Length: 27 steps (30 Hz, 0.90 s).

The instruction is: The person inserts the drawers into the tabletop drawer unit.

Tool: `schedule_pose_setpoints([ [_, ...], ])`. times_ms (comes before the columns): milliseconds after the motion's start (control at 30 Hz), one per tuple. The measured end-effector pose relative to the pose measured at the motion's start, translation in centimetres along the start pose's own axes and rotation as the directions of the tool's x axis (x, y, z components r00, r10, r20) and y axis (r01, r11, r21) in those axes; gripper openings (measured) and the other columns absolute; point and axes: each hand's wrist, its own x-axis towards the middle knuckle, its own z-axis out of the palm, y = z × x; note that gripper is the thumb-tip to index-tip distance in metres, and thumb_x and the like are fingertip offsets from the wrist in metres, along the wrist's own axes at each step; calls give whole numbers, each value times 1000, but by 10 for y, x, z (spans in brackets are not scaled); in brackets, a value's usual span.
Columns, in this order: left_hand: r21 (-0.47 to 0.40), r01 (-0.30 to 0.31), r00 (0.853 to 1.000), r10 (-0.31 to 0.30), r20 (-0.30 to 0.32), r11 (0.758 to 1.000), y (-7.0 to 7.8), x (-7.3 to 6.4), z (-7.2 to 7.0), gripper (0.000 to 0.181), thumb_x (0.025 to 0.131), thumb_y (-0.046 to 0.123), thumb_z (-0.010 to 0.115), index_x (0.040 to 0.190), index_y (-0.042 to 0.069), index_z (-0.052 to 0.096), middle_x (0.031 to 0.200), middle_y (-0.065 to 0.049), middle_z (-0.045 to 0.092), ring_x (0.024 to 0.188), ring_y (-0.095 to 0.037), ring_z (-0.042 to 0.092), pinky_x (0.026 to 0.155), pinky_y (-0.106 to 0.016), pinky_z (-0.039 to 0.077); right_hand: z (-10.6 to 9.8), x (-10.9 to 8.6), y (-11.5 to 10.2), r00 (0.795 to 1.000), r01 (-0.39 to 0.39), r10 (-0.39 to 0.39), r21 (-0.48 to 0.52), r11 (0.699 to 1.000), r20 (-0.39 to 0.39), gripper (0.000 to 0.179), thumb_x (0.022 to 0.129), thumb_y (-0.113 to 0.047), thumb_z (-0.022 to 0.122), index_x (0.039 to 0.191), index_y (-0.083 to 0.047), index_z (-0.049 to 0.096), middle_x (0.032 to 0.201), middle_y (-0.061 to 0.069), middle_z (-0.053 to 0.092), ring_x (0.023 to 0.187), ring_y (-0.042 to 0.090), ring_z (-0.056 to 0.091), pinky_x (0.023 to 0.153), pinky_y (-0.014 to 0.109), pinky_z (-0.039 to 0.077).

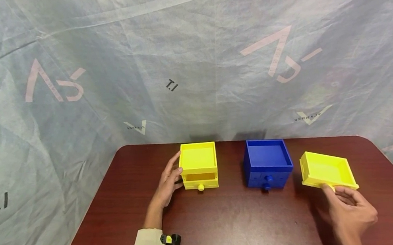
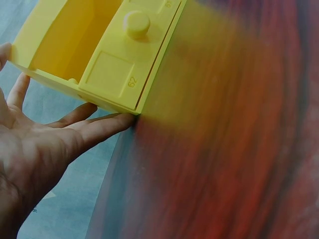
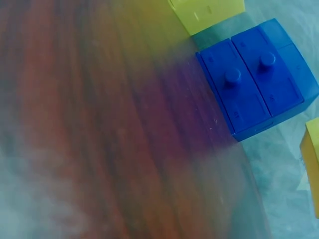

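Note:
A small yellow cabinet with a tray-like top stands on the table. Its upper slot is a bare opening, and a lower drawer with a round knob fills the space beneath. My left hand rests against the cabinet's left side, fingers mostly straight. To the right, my right hand pinches a yellow drawer at its front, holding it above the table with its hollow side up. In the right wrist view only a strip of that drawer shows, and the right hand is out of sight.
Between the hands stands a blue cabinet with two knobbed drawers, both pushed in. The dark red wooden table has rounded back corners. A grey printed cloth hangs behind and beside it.

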Motion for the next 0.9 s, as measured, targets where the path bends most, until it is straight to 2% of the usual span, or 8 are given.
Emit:
schedule_pose_setpoints([
  [100,6,-2,1000,2,4,1000,1,0,-1,56,105,25,47,157,35,29,139,-20,42,115,-40,58,97,-68,39,-2,-2,1,1000,28,-28,11,1000,3,28,67,-2,90,86,9,72,64,-16,64,56,-5,62,60,9,49],
  [333,12,-8,1000,8,0,1000,0,2,-1,55,105,24,46,156,35,30,136,-19,44,111,-36,60,97,-69,38,-5,-6,-3,1000,31,-31,-8,999,-3,28,67,-3,90,85,10,72,62,-18,62,54,-6,60,57,8,48],
  [900,-14,-2,1000,2,5,1000,-1,1,0,55,105,24,46,156,34,29,138,-22,43,114,-40,59,96,-67,41,-9,-17,-2,997,50,-49,23,998,-52,26,67,-1,89,84,10,73,65,-15,64,55,-5,61,59,9,49],
])
